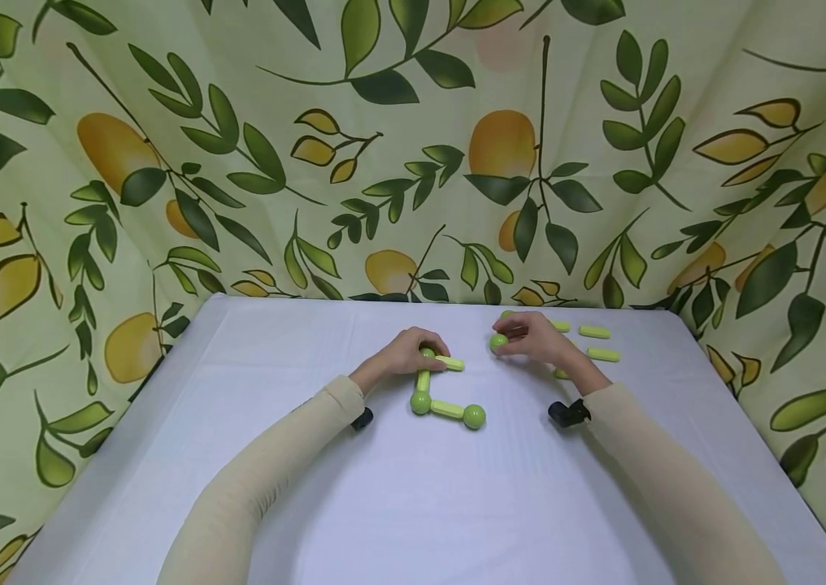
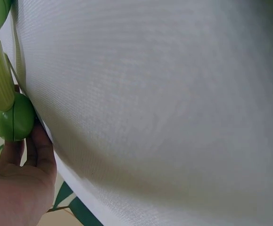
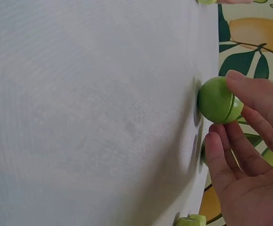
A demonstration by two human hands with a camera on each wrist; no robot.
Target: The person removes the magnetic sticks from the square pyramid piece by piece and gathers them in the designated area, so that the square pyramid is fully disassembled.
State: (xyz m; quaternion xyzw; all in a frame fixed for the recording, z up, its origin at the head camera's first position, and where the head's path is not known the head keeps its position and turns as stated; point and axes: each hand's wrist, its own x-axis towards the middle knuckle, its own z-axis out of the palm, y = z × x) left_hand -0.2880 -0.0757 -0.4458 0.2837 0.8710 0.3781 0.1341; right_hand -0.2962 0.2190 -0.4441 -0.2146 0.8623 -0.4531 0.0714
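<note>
My left hand [image 1: 406, 351] grips a green ball [image 2: 13, 120] at the far end of an L-shaped piece made of balls and rods. From that ball a light-green rod [image 1: 423, 380] runs to the corner ball [image 1: 420, 402]. A second rod [image 1: 446, 409] joins the corner to an end ball [image 1: 475, 417]. Another rod [image 1: 451, 363] points right from under the left fingers. To the right, my right hand [image 1: 539, 338] pinches a separate green ball [image 3: 216, 100] between thumb and fingers, close over the table.
Several loose rods lie beyond and right of the right hand, among them one rod [image 1: 594, 331] and another [image 1: 603, 355]. A further ball [image 3: 204, 153] shows partly behind the right fingers. Leaf-patterned cloth [image 1: 413, 162] hangs behind the white table [image 1: 413, 504].
</note>
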